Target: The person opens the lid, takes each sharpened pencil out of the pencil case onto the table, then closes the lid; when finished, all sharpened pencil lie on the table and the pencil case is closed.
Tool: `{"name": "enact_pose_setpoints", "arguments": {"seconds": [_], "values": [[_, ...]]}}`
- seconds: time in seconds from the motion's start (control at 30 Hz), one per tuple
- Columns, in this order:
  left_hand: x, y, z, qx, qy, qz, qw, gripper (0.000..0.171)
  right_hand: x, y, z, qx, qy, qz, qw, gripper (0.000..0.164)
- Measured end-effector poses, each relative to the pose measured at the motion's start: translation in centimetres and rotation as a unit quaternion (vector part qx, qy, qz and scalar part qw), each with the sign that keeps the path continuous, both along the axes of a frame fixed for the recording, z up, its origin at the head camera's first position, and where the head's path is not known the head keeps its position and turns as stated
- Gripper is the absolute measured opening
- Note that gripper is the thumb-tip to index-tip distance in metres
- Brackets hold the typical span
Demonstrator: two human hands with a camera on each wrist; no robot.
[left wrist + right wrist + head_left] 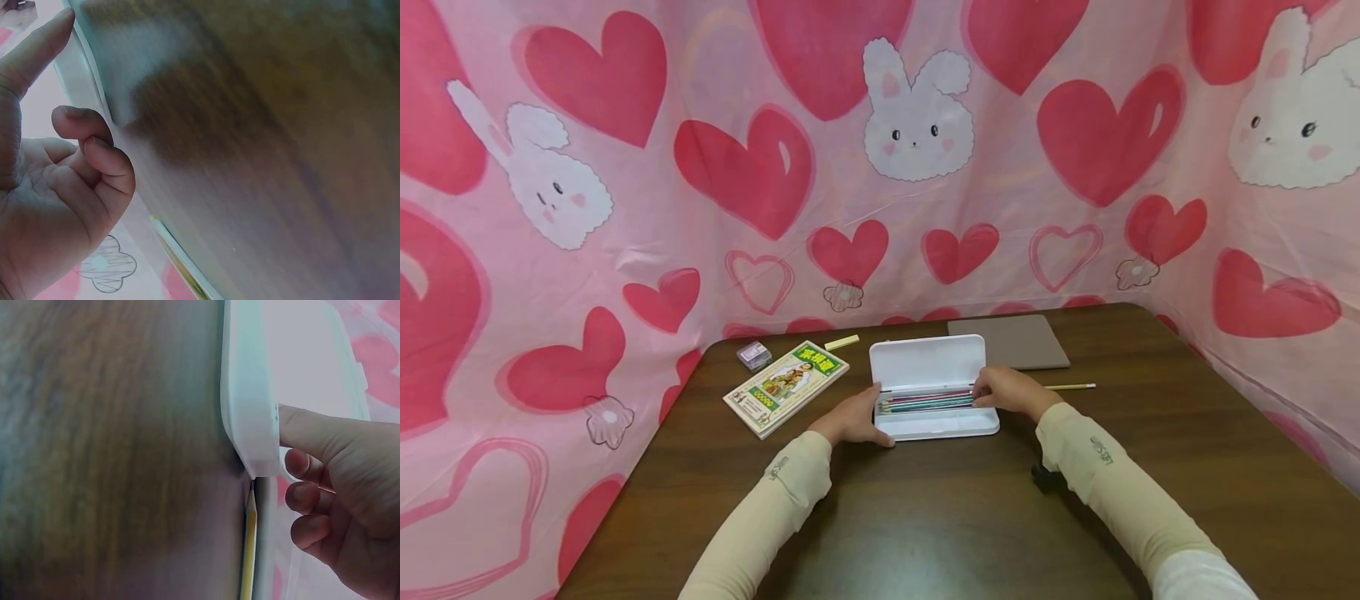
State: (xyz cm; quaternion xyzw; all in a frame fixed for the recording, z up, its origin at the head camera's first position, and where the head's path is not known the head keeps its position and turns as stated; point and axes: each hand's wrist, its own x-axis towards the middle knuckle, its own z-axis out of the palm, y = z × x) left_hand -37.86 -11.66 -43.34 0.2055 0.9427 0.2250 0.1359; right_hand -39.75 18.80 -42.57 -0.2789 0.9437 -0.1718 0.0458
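Note:
A white pencil case (928, 363) stands open on the table, its lid tilted up at the back. Several colored pencils (928, 402) lie lengthwise inside it. My left hand (852, 418) holds the case's left end, thumb at the front corner and a finger near the hinge; the left wrist view shows its other fingers curled beside the case. Over the right end, my right hand (1006, 388) dips its fingertips into the case at the pencils' ends. The case wall hides those tips in the right wrist view, so I cannot tell whether they pinch a pencil.
A yellow pencil (249, 550) lies just right of the case. Behind is a flat grey-brown rectangular thing (1030, 342). Left of the case are an illustrated book (786, 387), a small clear-wrapped block (754, 356) and a pale yellow strip (842, 342). A heart-patterned curtain (925, 208) borders the table.

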Motion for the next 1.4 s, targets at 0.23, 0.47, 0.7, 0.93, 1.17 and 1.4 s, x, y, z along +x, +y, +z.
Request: {"name": "enact_pose_setpoints", "arguments": {"seconds": [0.23, 0.47, 0.7, 0.93, 1.17, 1.4], "values": [[0.02, 0.01, -0.04, -0.004, -0.003, 0.002, 1.0000, 0.108, -0.16, -0.19, 0.25, 0.023, -0.001, 0.011, 1.000, 0.011], [-0.06, 0.00, 0.03, -0.006, -0.001, 0.001, 1.0000, 0.109, -0.09, -0.34, 0.17, 0.023, -0.001, 0.016, 1.000, 0.010], [-0.06, -0.03, 0.18, 0.000, -0.007, 0.001, 1.0000, 0.109, -0.02, -0.12, 0.15, 0.019, -0.005, 0.026, 0.999, 0.011], [-0.13, -0.04, 0.14, -0.001, -0.012, 0.002, 0.9999, 0.108, 0.05, -0.45, 0.30, 0.042, 0.018, 0.056, 0.997, 0.011], [-0.10, -0.03, 0.18, -0.002, -0.010, 0.000, 0.9999, 0.108, 0.55, -0.63, 0.18, 0.068, 0.083, 0.078, 0.991, 0.012], [0.01, -0.03, 0.36, -0.005, -0.012, -0.001, 0.9999, 0.108, 0.67, -0.39, -0.19, 0.038, 0.096, 0.040, 0.994, 0.007]]}}
